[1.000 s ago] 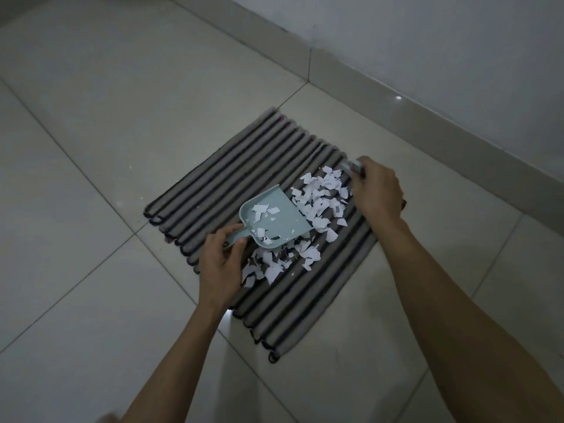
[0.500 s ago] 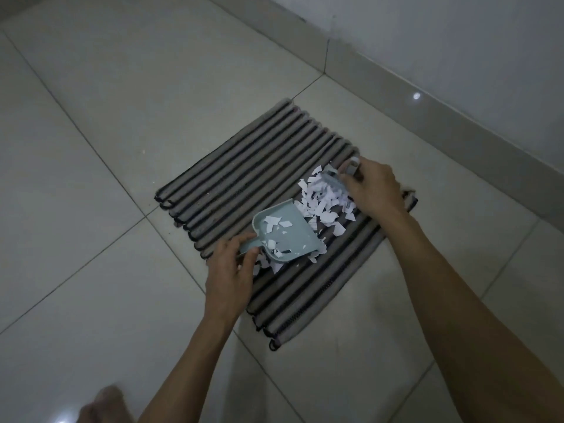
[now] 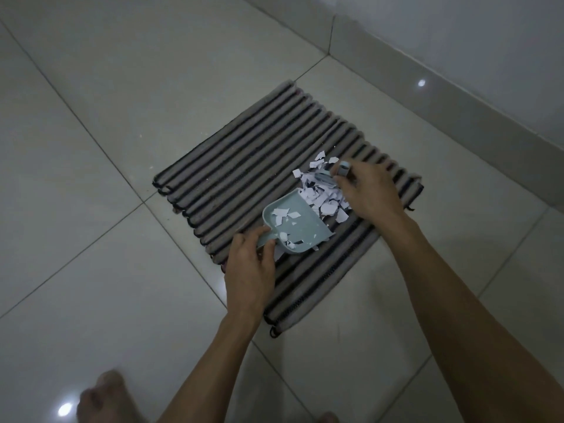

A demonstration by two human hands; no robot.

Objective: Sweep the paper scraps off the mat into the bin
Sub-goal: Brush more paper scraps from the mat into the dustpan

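Note:
A striped grey and black mat [image 3: 244, 166] lies on the tiled floor. My left hand [image 3: 248, 264] grips the handle of a small light-blue dustpan [image 3: 297, 227], which rests on the mat with a few white scraps inside. White paper scraps [image 3: 323, 196] are heaped at the pan's open edge. My right hand [image 3: 367, 190] grips a small hand brush [image 3: 328, 178] just behind the heap; most of the brush is hidden by the fingers and the scraps. No bin shows in the head view.
A wall with a tiled skirting [image 3: 457, 96] runs along the upper right, close to the mat's far edge. Pale floor tiles [image 3: 106, 87] surround the mat. A bare foot [image 3: 103, 398] shows at the bottom left.
The right hand has drawn the brush toward the dustpan, bunching the scattered scraps into a tighter heap at the pan's mouth. The camera view has shifted, with a foot coming into sight.

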